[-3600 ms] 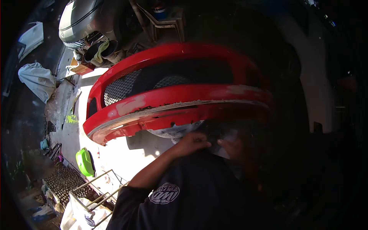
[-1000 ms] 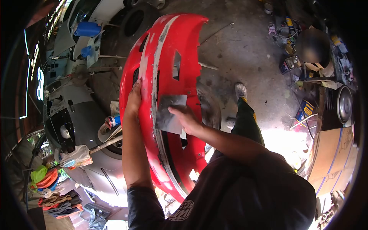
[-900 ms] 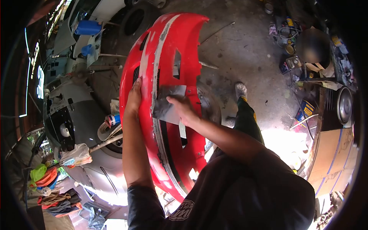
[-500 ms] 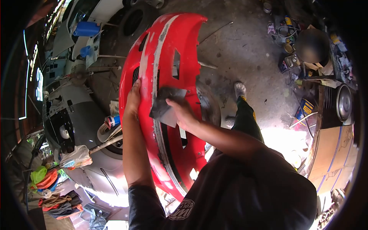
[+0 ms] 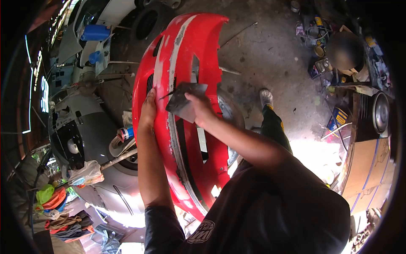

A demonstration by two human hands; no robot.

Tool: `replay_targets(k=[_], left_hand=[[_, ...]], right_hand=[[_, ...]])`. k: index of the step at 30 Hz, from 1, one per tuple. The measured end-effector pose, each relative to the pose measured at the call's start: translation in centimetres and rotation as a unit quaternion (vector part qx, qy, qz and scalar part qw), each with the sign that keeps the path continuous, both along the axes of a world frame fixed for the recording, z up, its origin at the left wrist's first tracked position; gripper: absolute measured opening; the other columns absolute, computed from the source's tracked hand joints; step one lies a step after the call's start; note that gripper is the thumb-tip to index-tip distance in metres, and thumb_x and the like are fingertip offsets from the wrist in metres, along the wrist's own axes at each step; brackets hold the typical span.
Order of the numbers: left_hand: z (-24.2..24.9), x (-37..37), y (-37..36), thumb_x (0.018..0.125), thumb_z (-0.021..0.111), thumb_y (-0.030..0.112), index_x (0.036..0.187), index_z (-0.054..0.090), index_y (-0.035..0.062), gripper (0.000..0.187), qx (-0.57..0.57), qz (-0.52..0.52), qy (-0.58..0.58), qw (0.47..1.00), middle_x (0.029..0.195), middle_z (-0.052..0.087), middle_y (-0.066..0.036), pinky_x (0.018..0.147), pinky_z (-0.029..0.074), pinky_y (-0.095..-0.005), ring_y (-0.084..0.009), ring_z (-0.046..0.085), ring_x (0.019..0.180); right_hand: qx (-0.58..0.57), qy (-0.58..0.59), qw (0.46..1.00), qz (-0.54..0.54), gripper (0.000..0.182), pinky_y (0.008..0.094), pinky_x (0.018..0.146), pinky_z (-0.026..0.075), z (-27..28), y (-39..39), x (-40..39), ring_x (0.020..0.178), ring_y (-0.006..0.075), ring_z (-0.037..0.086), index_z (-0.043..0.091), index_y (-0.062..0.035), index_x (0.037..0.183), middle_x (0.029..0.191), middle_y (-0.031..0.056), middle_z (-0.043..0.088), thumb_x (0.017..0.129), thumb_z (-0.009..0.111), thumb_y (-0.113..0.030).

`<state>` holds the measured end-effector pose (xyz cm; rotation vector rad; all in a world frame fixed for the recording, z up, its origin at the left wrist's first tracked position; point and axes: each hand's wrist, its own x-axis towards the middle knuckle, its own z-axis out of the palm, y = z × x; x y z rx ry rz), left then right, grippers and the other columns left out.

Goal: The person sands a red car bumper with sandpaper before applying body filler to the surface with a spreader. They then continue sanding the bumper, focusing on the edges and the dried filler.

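Note:
A red car bumper (image 5: 210,55) stands on its end in front of me, with grey-white filler streaks along its ridge. My left hand (image 5: 148,111) grips the bumper's left side, its thumb on the face and the other fingers mostly hidden. Pinched in my right hand (image 5: 201,109) is a dark grey sheet of sandpaper (image 5: 182,105), lying against the filler strip near the bumper's middle. Part of the slotted openings behind the sheet is covered by it.
A grey car body panel (image 5: 99,131) is at left, with a blue jug (image 5: 95,32) further back. A tyre (image 5: 147,23) lies behind the bumper. Cans and cables crowd the right, near a round metal lid (image 5: 380,112) and cardboard (image 5: 359,173).
My right hand and the sandpaper have shifted a little up along the bumper. My left hand keeps its hold in nearly the same place.

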<state>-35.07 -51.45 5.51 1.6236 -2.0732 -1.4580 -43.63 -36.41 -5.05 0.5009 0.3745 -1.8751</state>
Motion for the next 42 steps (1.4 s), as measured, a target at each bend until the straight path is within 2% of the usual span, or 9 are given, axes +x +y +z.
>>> replay_targets(k=[6,10,15,20,24,28,31,33,42], left_hand=[[1.0,-0.9,1.2,0.106,0.046,0.048,0.145,0.049,-0.0060,0.067,-0.065,-0.005,-0.052,0.997,0.145,0.056,-0.017,0.113,0.036,-0.0323,-0.0236,0.052,0.133],[1.7,-1.1,2.2,0.106,0.046,0.048,0.145,0.049,-0.0059,0.067,-0.015,0.014,-0.031,0.999,0.143,0.057,-0.018,0.111,0.038,-0.0324,-0.0231,0.054,0.130],[1.4,-1.3,1.6,0.106,0.045,0.048,0.145,0.049,-0.0058,0.066,0.017,0.021,-0.011,1.000,0.141,0.058,-0.017,0.110,0.039,-0.0320,-0.0223,0.055,0.128],[0.8,-0.3,1.0,0.106,0.044,0.046,0.146,0.048,-0.0052,0.065,-0.023,-0.011,-0.028,0.999,0.145,0.055,-0.018,0.113,0.036,-0.0320,-0.0234,0.051,0.134],[0.5,-0.6,0.4,0.106,0.045,0.045,0.146,0.047,-0.0058,0.065,-0.044,-0.014,-0.052,0.998,0.149,0.051,-0.019,0.116,0.032,-0.0322,-0.0247,0.047,0.139],[0.5,-0.4,1.4,0.105,0.047,0.049,0.144,0.051,-0.0044,0.066,-0.106,-0.026,-0.048,0.993,0.141,0.059,-0.017,0.110,0.039,-0.0311,-0.0221,0.054,0.130],[0.7,-0.6,1.1,0.105,0.046,0.049,0.145,0.051,-0.0045,0.067,-0.096,-0.022,-0.044,0.994,0.144,0.057,-0.018,0.112,0.036,-0.0315,-0.0230,0.052,0.134],[0.4,-0.5,0.8,0.105,0.046,0.049,0.145,0.050,-0.0048,0.067,-0.077,-0.012,-0.040,0.996,0.145,0.055,-0.019,0.113,0.035,-0.0315,-0.0240,0.051,0.135],[0.6,-0.4,0.6,0.106,0.044,0.050,0.146,0.048,-0.0063,0.069,-0.118,-0.056,-0.085,0.988,0.148,0.052,-0.021,0.115,0.032,-0.0320,-0.0267,0.048,0.139]], right_hand=[[-0.022,0.043,0.999,-0.017,0.022,0.0379,0.083,0.053,-0.8,1.4,3.1,0.095,0.0198,0.067,0.066,-0.0034,0.111,0.107,0.0065,0.069,0.091,0.070,-0.014],[-0.022,0.051,0.998,-0.003,0.021,0.0378,0.083,0.053,-0.8,-1.2,-2.2,0.093,0.0197,0.067,0.066,-0.0040,0.110,0.106,0.0071,0.069,0.092,0.069,-0.013],[0.009,0.048,0.999,0.004,0.023,0.0343,0.092,0.050,0.6,2.2,1.7,0.107,0.0186,0.064,0.066,-0.0047,0.113,0.113,0.0074,0.069,0.091,0.069,-0.011],[-0.027,0.014,1.000,0.008,0.027,0.0384,0.086,0.053,-1.6,-2.2,-3.0,0.099,0.0214,0.067,0.065,-0.0046,0.114,0.111,0.0085,0.069,0.090,0.072,-0.014],[0.015,0.022,0.997,-0.069,0.026,0.0398,0.080,0.054,-0.3,-0.2,0.8,0.091,0.0221,0.068,0.064,-0.0057,0.113,0.102,0.0089,0.070,0.090,0.073,-0.015],[0.005,0.033,0.998,-0.052,0.020,0.0401,0.076,0.053,0.1,-5.1,-5.0,0.086,0.0216,0.066,0.063,-0.0065,0.107,0.096,0.0075,0.068,0.091,0.072,-0.015],[0.018,0.055,0.998,0.001,0.021,0.0408,0.077,0.054,0.7,-4.3,-4.5,0.088,0.0222,0.067,0.063,-0.0061,0.110,0.098,0.0079,0.068,0.092,0.070,-0.016],[-0.045,0.010,0.997,-0.059,0.024,0.0408,0.088,0.055,-0.2,-1.7,-1.2,0.095,0.0228,0.068,0.064,-0.0072,0.116,0.104,0.0091,0.070,0.093,0.067,-0.013],[-0.022,0.058,0.998,0.016,0.022,0.0406,0.084,0.055,0.7,-3.3,-5.6,0.093,0.0230,0.069,0.064,-0.0046,0.112,0.101,0.0085,0.070,0.092,0.067,-0.015]])
